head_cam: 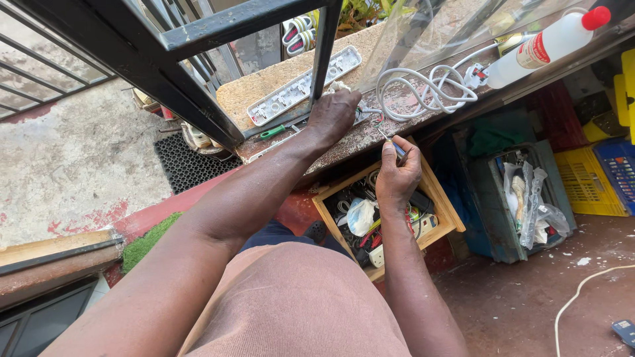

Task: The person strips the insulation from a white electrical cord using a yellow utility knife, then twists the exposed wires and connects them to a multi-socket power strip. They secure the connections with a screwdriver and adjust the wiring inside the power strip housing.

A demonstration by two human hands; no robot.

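Note:
My left hand (335, 114) rests palm down on a worn ledge (410, 106), pressing on a small part with thin wires next to it. My right hand (397, 173) grips a small screwdriver (391, 141) with a blue handle, its tip pointing up at the wires under my left hand. A white power strip (301, 86) lies open on the rough stone slab behind my left hand. A coiled white cable (423, 92) with a plug lies to the right of my hands.
A green-handled screwdriver (272, 132) lies on the ledge left of my hand. A white bottle with a red cap (546, 45) lies at the far right. Below the ledge sit a wooden box of cables (450, 215), a grey crate (489, 198) with plastic bags, and yellow and blue crates (595, 178). Black metal bars (198, 79) stand at the left.

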